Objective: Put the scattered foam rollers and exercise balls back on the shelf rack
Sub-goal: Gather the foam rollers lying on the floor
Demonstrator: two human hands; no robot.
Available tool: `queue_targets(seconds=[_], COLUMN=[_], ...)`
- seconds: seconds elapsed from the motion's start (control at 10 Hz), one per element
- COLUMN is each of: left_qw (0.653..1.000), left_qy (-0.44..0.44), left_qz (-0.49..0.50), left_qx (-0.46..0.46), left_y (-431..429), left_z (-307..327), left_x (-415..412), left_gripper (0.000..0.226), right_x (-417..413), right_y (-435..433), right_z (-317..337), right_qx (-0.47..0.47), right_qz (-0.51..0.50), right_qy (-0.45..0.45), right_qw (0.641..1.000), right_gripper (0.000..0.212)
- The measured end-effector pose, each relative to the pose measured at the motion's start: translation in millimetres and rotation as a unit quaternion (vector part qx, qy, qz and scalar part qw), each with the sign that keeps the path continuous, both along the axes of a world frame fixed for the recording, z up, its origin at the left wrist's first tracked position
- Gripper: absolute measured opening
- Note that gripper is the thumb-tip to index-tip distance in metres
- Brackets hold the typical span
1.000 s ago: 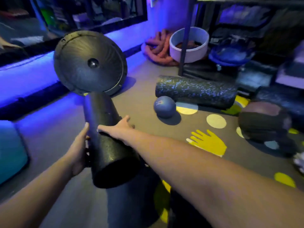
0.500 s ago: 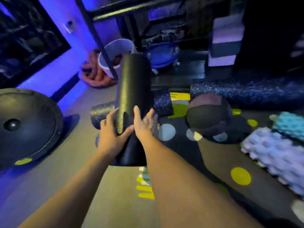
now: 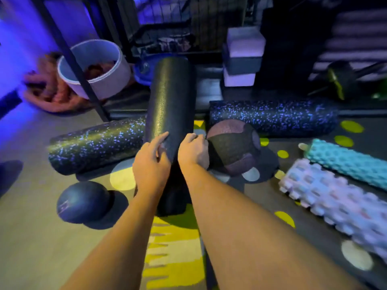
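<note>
Both hands hold a smooth black foam roller (image 3: 170, 97) pointing away from me toward the shelf rack (image 3: 176, 32). My left hand (image 3: 150, 164) grips its left side and my right hand (image 3: 193, 151) its right side. On the floor lie two black rollers speckled blue, one at the left (image 3: 94, 145) and one at the right (image 3: 272, 118). A dark medicine ball (image 3: 234, 149) sits just right of my right hand. A small blue ball (image 3: 82, 201) rests at the lower left. A teal bumpy roller (image 3: 347, 162) and a white bumpy roller (image 3: 335, 204) lie at the right.
A white ring (image 3: 94, 68) and a coiled orange rope (image 3: 48, 91) sit by the rack's slanted black post (image 3: 69, 57). Foam blocks (image 3: 243, 55) are stacked on the rack's low shelf. A dark mat with yellow dots (image 3: 314, 227) covers the floor at the right.
I have turned right and moved closer to the rack, lifting the black roller from near the floor and swinging it to point at the shelf. Both hands stay on it.
</note>
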State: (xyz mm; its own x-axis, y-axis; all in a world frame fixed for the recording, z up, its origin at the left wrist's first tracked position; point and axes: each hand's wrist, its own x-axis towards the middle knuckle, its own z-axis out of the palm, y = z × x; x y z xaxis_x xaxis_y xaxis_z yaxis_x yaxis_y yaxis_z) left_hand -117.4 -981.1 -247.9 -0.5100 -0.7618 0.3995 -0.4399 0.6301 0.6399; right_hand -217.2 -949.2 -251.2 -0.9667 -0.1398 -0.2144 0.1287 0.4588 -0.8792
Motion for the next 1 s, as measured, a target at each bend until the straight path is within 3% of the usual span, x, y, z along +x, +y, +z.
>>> queue_targets(seconds=[0.1, 0.3, 0.4, 0.5, 0.6, 0.7, 0.8, 0.9, 1.0], left_qw=[0.987, 0.966, 0.951, 0.930, 0.853, 0.796, 0.750, 0.682, 0.694], left_qy=[0.085, 0.111, 0.089, -0.009, -0.134, -0.219, -0.294, -0.457, -0.560], left_qz=[0.038, 0.017, -0.009, -0.235, -0.455, -0.537, -0.582, -0.570, -0.454], left_qx=[0.134, 0.232, 0.297, 0.284, 0.216, 0.172, 0.111, 0.031, 0.004], left_y=[2, 46, 97, 179, 269, 337, 388, 421, 428], left_z=[15, 45, 55, 76, 106, 118, 103, 62, 25], left_x=[0, -32, -53, -83, -86, -73, -42, -2, 27], left_gripper=[0.027, 0.033, 0.031, 0.033, 0.045, 0.068, 0.091, 0.152, 0.161], right_x=[1, -31, 13, 27, 31, 66, 101, 96, 87], right_y=[27, 141, 227, 323, 448, 523, 570, 584, 570], right_z=[11, 15, 100, 148, 177, 187, 185, 172, 139], right_qx=[0.038, 0.060, 0.136, 0.251, 0.364, 0.443, 0.509, 0.550, 0.514], right_qz=[0.024, 0.026, 0.005, -0.036, -0.095, -0.129, -0.096, -0.048, 0.010], right_qy=[-0.031, -0.022, -0.029, -0.022, -0.001, -0.051, -0.128, -0.143, -0.172], right_qw=[0.999, 0.998, 0.990, 0.967, 0.927, 0.886, 0.846, 0.821, 0.841], right_gripper=[0.034, 0.013, 0.028, 0.042, 0.036, 0.038, 0.037, 0.032, 0.023])
